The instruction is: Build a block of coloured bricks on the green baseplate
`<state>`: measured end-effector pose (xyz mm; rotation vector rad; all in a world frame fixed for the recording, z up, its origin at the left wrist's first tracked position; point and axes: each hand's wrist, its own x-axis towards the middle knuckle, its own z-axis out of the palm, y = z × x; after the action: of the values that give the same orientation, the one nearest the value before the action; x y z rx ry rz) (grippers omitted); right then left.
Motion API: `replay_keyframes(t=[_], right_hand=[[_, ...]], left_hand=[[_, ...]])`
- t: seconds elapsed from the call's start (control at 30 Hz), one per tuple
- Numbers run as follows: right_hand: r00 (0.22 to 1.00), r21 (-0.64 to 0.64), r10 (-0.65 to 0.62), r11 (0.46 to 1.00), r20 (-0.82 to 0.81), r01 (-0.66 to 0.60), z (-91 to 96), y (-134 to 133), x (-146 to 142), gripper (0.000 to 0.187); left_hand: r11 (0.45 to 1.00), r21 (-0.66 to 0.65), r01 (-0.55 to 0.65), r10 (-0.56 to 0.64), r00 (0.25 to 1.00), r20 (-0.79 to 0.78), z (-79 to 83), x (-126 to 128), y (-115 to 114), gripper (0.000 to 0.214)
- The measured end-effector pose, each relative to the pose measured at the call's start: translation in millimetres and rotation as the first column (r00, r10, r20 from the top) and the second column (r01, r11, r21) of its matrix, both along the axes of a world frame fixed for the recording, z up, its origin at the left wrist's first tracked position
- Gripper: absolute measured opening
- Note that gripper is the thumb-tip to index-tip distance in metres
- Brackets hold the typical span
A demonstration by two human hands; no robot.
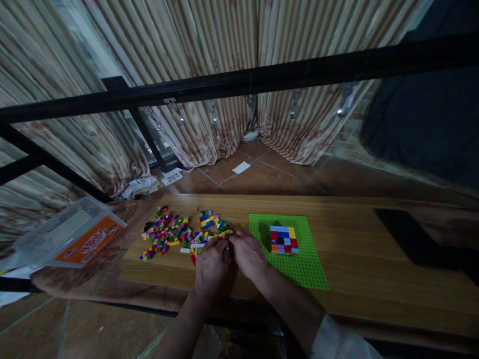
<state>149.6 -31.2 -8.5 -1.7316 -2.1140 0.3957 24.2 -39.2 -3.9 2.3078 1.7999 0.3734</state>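
My left hand [211, 265] and my right hand [248, 252] meet over the wooden board, at the near right edge of the loose toy bricks [166, 233]. The fingers of both are curled inward and pressed together at the tips; whatever lies between them is hidden. A long white brick [196, 245] is just beyond my left hand, with a red brick [193, 260] partly covered beside it. To the right of my right hand, a green baseplate [310, 267] bears a small square brick structure [285, 241] of mixed colours with a hollow in its middle.
The wooden board [355, 234] rests on a brown cloth-covered surface. A clear plastic box [80, 219] with an orange label stands at the left. Something flat and black [407, 234] lies at the right. A black metal rail [239, 84] crosses beyond the board, before striped curtains [209, 45].
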Motion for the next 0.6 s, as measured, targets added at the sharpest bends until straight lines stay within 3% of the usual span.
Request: replay_keyframes(t=[0.2, 0.33, 0.43, 0.6], right_hand=[[0.999, 0.005, -0.027, 1.0, -0.017, 0.027, 3.6, 2, -4, 0.031], [0.996, 0.046, -0.023, 0.999, -0.081, 0.027, 10.7, -17, 4, 0.032], [0.972, 0.082, -0.029, 0.995, -0.232, 0.05, 13.0, -46, 21, 0.03], [0.922, 0.171, -0.164, 0.957, -0.351, 0.235, 9.7, -84, 69, 0.024]], left_hand=[[0.999, 0.034, 0.005, -0.005, 1.0, 0.005, -3.8, -1, 3, 0.024], [0.997, 0.073, -0.003, -0.003, 0.997, 0.074, -2.2, -2, 1, 0.023], [0.998, 0.063, -0.012, -0.004, 0.97, 0.245, 1.8, 4, -10, 0.024], [0.996, -0.032, 0.087, -0.055, 0.832, 0.552, 6.2, 34, -41, 0.024]])
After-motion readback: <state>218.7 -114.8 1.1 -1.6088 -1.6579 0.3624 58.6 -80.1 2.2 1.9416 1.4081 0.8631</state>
